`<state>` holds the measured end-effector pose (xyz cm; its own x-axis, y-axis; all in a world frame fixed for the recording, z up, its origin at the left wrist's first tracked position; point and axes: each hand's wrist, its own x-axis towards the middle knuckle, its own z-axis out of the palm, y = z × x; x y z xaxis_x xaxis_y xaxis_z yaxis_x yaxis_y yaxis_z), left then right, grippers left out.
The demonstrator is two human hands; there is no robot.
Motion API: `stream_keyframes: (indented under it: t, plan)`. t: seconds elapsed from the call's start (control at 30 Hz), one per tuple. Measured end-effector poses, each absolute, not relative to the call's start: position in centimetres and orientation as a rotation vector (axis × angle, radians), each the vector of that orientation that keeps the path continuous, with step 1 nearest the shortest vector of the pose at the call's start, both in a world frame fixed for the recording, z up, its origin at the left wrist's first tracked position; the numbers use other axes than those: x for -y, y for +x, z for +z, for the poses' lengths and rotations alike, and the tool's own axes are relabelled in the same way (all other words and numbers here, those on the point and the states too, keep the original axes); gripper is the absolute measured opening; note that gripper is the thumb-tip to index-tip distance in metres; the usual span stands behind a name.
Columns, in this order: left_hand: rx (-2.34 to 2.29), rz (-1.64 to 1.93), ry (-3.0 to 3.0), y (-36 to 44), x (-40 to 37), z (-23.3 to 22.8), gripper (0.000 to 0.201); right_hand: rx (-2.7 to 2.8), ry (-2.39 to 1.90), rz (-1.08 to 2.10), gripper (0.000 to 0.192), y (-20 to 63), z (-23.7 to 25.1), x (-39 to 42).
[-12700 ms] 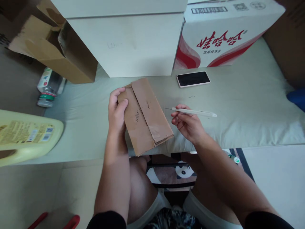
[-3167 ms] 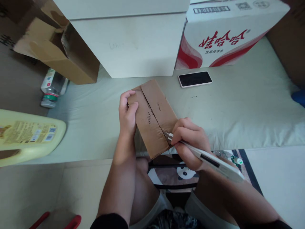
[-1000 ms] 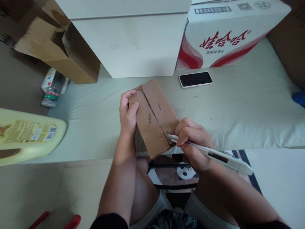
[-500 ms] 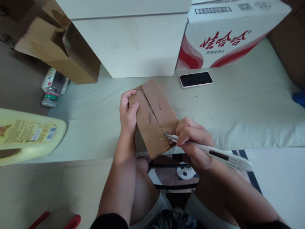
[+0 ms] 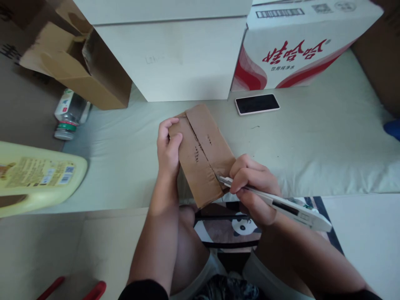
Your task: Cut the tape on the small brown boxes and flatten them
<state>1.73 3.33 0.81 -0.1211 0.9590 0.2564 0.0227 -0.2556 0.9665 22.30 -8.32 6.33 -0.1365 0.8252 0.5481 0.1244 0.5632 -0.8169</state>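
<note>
A small brown cardboard box [image 5: 203, 154] lies tilted at the near edge of the cloth-covered surface, a dark seam running down its top face. My left hand [image 5: 168, 146] grips its far left corner, thumb on top, the other fingers partly hidden behind the edge. In my right hand [image 5: 254, 183] is a white utility knife [image 5: 290, 208], pinched near its blade end. The blade tip touches the seam close to the box's near right end. The knife's rear end sticks out to the right over my forearm.
Behind the box stand a large white carton [image 5: 181, 62] and a red-and-white carton [image 5: 287, 58]. A phone [image 5: 258, 104] lies in front of them. To the left are an open cardboard box [image 5: 106, 75], a plastic bottle [image 5: 66, 121] and a yellow jug [image 5: 46, 171].
The knife's rear end has swung slightly down toward me, and my right hand has turned a little with it. The cardboard box and my left hand stay in place.
</note>
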Motion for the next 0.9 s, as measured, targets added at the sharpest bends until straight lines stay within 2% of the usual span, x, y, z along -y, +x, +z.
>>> stream_keyframes:
  t: [0.2,0.47,0.9]
  plan:
    - [-1.199,1.475,1.374,1.60,-3.34,0.76,0.035,1.818,-0.834,0.487,0.014,22.22,6.56,7.89]
    - [-1.159,1.549,1.349,1.91,-3.33,0.73,0.039,1.609,-0.801,0.775,0.012,22.45,6.36,8.27]
    - [-1.159,1.545,1.354,1.82,-3.57,0.61,0.038,1.715,-0.825,0.657,0.014,22.26,6.24,8.23]
